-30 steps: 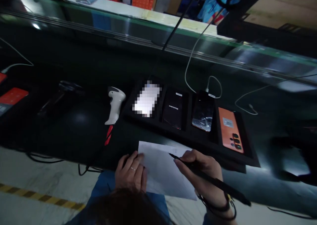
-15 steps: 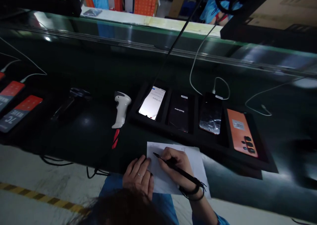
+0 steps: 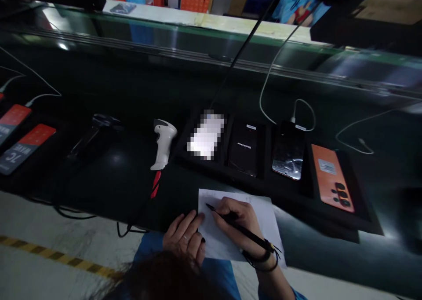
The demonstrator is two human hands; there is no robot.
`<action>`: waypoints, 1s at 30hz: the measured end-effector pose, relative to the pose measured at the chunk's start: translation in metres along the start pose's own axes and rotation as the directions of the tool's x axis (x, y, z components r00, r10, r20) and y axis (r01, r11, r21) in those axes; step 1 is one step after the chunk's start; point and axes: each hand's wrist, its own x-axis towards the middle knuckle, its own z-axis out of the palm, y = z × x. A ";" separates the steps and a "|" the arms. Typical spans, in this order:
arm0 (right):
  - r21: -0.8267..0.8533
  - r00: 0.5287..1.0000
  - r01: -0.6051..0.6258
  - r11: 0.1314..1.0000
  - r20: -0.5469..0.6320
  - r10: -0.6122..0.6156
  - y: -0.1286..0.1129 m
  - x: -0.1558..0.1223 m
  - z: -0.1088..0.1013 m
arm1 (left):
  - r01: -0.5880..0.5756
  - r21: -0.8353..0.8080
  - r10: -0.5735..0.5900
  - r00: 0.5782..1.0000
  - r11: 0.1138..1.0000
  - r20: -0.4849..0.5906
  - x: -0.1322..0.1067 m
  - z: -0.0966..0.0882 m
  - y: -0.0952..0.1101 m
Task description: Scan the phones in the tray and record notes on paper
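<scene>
A black pen [image 3: 242,230] is gripped in my right hand [image 3: 239,223], its tip close to the upper left of a white sheet of paper [image 3: 267,216]. Faint writing shows along the sheet's top edge. My left hand [image 3: 186,236] rests flat at the left edge of the paper, fingers stretched out and a ring on one of them. Beyond the sheet, a black tray [image 3: 211,170] holds a phone with a blurred bright screen [image 3: 207,135], a dark phone with lit lettering [image 3: 244,152], a black phone on a cable [image 3: 288,152] and an orange phone lying back up [image 3: 331,174].
Left of the tray lies a white barcode scanner [image 3: 164,146] with a red-wrapped cord. Farther left are a dark scanner [image 3: 95,133] and red-and-grey phones [image 3: 28,148]. A loose white cable [image 3: 354,147] lies at right. A ledge [image 3: 165,16] runs across the back.
My view has shifted a little, so the tray and phones appear farther right. Both hands keep nearly the same pose on the paper; the bright phone screen is now pixelated.
</scene>
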 end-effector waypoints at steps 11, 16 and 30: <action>0.002 1.000 0.020 1.000 -0.007 -0.020 -0.001 0.002 -0.001 | 0.020 0.010 -0.019 0.999 1.000 -0.029 -0.001 0.004 0.002; 0.039 1.000 -0.002 0.999 -0.007 0.002 -0.004 0.002 -0.001 | 0.038 -0.012 -0.038 0.998 0.999 -0.046 -0.001 0.007 0.004; 0.118 0.999 -0.034 0.992 -0.020 0.036 0.002 0.001 -0.001 | 0.048 -0.002 -0.048 0.995 0.999 -0.088 0.010 0.002 0.005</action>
